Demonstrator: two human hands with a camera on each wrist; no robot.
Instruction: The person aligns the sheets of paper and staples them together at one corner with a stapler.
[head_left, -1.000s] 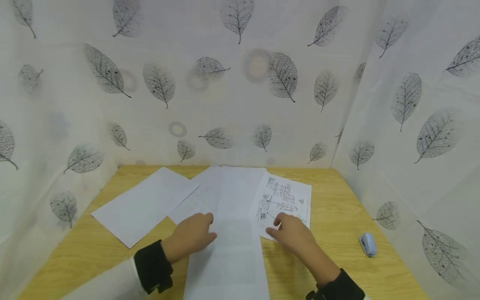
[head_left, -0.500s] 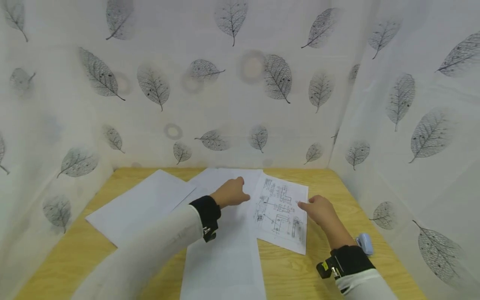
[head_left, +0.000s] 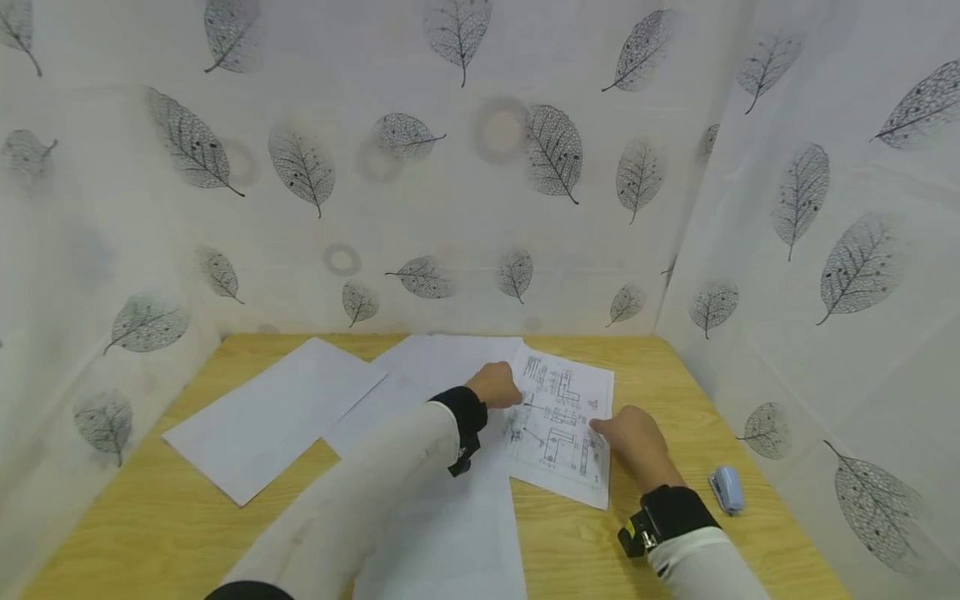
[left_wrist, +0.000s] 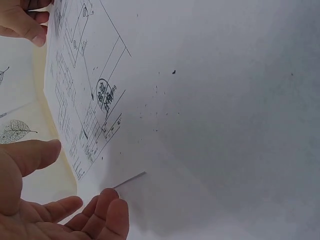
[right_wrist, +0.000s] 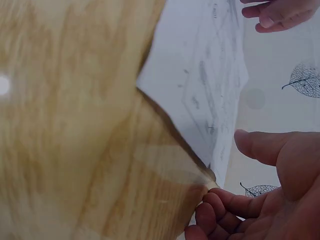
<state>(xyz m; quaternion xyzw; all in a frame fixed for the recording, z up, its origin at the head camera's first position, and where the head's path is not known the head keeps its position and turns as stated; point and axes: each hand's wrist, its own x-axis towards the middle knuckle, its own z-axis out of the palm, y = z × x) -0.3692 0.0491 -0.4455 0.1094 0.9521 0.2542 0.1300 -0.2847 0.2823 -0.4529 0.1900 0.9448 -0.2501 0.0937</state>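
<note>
On a light wooden table [head_left: 660, 375] closed in by white walls printed with grey leaves, the head view shows several sheets of paper spread out. A printed drawing sheet [head_left: 561, 429], covered in fine technical line work, lies right of centre, and both hands are at it. The left hand [head_left: 497, 385] reaches in across the table in a white sleeve with a black cuff and rests at the sheet's left edge; the right hand [head_left: 630, 433] sits at its right edge, near the lower corner. From this view it is hard to tell how tightly either hand holds the paper. A long blank sheet [head_left: 450, 533] runs down the middle under the left arm, and another blank sheet [head_left: 273, 417] lies at an angle to the left. A small pale blue stapler [head_left: 726, 488] stands near the right wall, apart from the papers. In the left wrist view, the left hand [left_wrist: 55, 210] is open, fingers relaxed and thumb spread, just beside the corner of the drawing sheet [left_wrist: 90, 100], without gripping it; the other hand's fingertips show at the top left corner. In the right wrist view, the right hand [right_wrist: 250, 200] is also loosely open, fingertips touching the sheet's [right_wrist: 200, 90] lifted corner above the wood grain, thumb held apart above it.
</note>
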